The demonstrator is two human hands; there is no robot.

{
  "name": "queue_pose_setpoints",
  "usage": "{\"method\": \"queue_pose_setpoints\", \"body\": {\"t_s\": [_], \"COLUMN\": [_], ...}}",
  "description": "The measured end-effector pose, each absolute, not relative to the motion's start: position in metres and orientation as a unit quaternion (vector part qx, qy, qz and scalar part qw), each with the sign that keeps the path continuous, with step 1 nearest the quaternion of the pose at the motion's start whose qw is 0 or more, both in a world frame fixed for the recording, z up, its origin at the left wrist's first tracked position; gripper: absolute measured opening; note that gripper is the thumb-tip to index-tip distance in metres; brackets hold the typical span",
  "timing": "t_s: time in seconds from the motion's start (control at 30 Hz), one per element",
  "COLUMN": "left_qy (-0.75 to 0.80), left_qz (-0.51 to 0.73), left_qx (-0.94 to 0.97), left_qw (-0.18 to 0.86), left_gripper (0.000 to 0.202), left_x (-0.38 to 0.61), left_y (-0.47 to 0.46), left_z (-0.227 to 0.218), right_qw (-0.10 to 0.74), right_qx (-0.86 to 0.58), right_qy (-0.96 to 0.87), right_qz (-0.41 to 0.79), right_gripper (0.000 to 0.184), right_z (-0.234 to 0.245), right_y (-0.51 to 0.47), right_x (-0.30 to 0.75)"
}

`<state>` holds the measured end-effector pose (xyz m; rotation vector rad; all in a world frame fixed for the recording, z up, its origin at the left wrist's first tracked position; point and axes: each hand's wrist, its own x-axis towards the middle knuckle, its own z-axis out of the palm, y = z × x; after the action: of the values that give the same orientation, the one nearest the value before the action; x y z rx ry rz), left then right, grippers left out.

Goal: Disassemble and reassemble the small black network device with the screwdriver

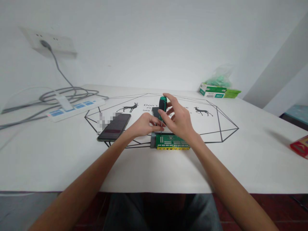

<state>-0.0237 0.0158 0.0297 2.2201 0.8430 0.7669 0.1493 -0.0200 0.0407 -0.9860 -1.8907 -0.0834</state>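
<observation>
A green circuit board (171,141) with yellow connectors along its near edge lies on the white table (144,166). My right hand (179,120) is closed round a green-and-black screwdriver (162,105), held upright with its thin shaft pointing down at the board's far edge. My left hand (144,125) rests beside the board, its fingers pinched near the screwdriver's tip; what they hold is too small to see.
A dark phone (115,127) lies left of my hands. A white power strip (75,107) with grey cables sits at the far left, below a wall socket (49,43). Green boxes and a bag (218,88) stand at the back right. A red box (300,146) lies at the right edge.
</observation>
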Motion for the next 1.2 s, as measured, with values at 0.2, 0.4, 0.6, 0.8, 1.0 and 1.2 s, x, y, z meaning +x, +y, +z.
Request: {"method": "queue_pose_setpoints", "body": {"t_s": [0.2, 0.4, 0.6, 0.8, 1.0, 1.2], "left_qy": [0.298, 0.268, 0.265, 0.303, 0.294, 0.283], "left_qz": [0.285, 0.271, 0.267, 0.299, 0.314, 0.301], "left_qx": [0.850, 0.858, 0.864, 0.847, 0.838, 0.845], "left_qw": [0.328, 0.344, 0.334, 0.318, 0.335, 0.340], "left_gripper": [0.013, 0.014, 0.015, 0.013, 0.011, 0.011], "left_x": [-0.0246, -0.0252, -0.0246, -0.0230, -0.0236, -0.0240], "left_y": [0.0169, 0.0179, 0.0161, 0.0154, 0.0171, 0.0167], "left_z": [0.0293, 0.0295, 0.0297, 0.0275, 0.0265, 0.0286], "right_qw": [0.485, 0.488, 0.492, 0.489, 0.486, 0.488], "right_qx": [-0.407, -0.403, -0.414, -0.419, -0.419, -0.413], "right_qy": [-0.774, -0.774, -0.766, -0.764, -0.766, -0.767], "right_qz": [-0.030, -0.028, -0.025, -0.039, -0.044, -0.048], "right_gripper": [0.047, 0.046, 0.046, 0.046, 0.046, 0.044], "right_z": [0.0418, 0.0439, 0.0416, 0.0414, 0.0416, 0.0419], "right_y": [-0.0228, -0.0262, -0.0247, -0.0233, -0.0235, -0.0239], "right_x": [0.1470, 0.1460, 0.1460, 0.1465, 0.1471, 0.1469]}}
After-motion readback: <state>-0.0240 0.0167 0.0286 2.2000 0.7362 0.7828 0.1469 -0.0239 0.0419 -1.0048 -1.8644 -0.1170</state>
